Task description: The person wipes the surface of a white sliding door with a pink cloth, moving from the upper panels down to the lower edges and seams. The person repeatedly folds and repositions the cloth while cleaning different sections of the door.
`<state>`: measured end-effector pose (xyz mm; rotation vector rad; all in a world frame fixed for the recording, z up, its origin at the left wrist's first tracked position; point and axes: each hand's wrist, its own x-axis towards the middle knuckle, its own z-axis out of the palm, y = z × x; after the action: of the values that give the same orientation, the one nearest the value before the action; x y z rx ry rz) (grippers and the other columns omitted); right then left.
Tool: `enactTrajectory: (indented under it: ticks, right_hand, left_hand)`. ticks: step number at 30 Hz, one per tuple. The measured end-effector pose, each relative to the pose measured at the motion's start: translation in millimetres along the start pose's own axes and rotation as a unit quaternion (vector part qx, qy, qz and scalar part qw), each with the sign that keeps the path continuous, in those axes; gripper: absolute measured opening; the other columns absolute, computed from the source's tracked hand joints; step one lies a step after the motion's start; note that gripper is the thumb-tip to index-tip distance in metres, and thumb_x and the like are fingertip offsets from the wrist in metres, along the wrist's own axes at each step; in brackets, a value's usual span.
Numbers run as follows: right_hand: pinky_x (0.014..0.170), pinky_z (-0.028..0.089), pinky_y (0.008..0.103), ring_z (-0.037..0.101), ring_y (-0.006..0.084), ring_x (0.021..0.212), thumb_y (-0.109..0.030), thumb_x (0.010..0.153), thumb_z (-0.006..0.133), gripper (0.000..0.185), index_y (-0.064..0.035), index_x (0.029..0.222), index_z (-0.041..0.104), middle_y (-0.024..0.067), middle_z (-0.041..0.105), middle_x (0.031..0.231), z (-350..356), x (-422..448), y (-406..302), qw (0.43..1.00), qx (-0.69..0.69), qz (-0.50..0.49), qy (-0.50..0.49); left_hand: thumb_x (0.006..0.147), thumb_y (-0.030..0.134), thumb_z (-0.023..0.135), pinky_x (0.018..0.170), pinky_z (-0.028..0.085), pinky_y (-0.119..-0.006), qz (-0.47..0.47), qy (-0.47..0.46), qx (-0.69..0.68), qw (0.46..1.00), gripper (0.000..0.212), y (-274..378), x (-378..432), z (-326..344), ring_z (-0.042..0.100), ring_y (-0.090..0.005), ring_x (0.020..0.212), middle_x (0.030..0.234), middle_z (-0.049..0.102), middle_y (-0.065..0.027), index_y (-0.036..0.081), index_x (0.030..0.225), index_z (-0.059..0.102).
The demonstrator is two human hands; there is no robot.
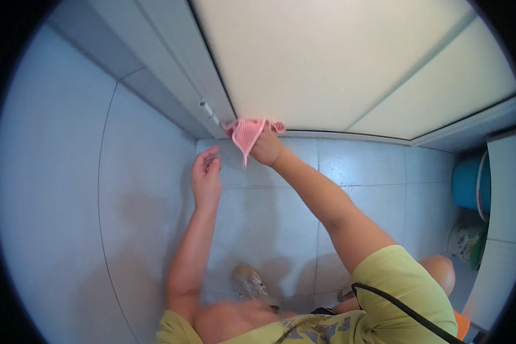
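A ribbed pink cleaning cloth [247,134] with a hanging loop is held in my right hand [268,148]. The cloth presses against the lower corner of a white door [327,64], where its panel meets the pale door frame [172,56]. Part of my right hand's fingers is hidden by the cloth. My left hand [206,178] hovers to the left, apart from the cloth, its fingers loosely curled with nothing in them. Just above the cloth, a white hinge [208,111] sits on the frame.
Pale tiled wall [60,150] rises close on the left. Drops of water lie on the floor tiles [357,165]. A blue bucket [466,182] stands at the right beside a white cabinet [505,193]. My shoe [248,281] is on the floor below. A black cable [395,305] crosses my sleeve.
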<state>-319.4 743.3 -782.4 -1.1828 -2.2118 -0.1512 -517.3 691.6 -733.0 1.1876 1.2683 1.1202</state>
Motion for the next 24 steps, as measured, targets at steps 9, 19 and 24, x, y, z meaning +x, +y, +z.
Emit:
enactTrajectory:
  ticks: [9, 19, 24]
  right_hand:
    - [0.078, 0.045, 0.0344, 0.059, 0.017, 0.099, -0.018, 0.085, 0.059, 0.02, -0.015, 0.104, 0.062, 0.005, 0.063, 0.104, -15.1, -30.8, 20.4, 0.983, 0.106, 0.139, -0.054]
    - [0.082, 0.046, 0.0454, 0.058, 0.0292, 0.095, -0.008, 0.08, 0.06, 0.031, -0.0133, 0.11, 0.059, 0.0078, 0.06, 0.106, -133.2, -180.4, 104.7, 0.97, -0.117, 0.199, -0.077]
    - [0.067, 0.041, 0.0354, 0.051, 0.0214, 0.075, -0.023, 0.091, 0.056, 0.015, -0.008, 0.089, 0.056, 0.0068, 0.052, 0.081, -97.9, -186.2, 105.5, 0.95, 0.055, 0.288, 0.111]
  left_hand:
    - [0.092, 0.002, 0.053, 0.08, 0.047, -0.026, -0.027, 0.012, 0.014, 0.999, 0.024, -4.7, -7.3, -10.1, 0.059, -0.0123, 0.097, 0.118, 0.061, -0.0053, 0.002, 0.116, 0.059]
    - [0.092, 0.003, 0.053, 0.079, 0.046, -0.024, -0.045, -0.047, 0.011, 0.998, 0.023, -12.3, -16.3, -3.4, 0.057, -0.01, 0.094, 0.111, 0.063, -0.0031, 0.002, 0.113, 0.061]
    - [0.091, 0.004, 0.054, 0.08, 0.046, -0.025, -0.048, -0.075, 0.039, 0.995, 0.023, -12.1, -8.1, 10.9, 0.058, -0.0112, 0.096, 0.112, 0.063, -0.0036, 0.003, 0.114, 0.061]
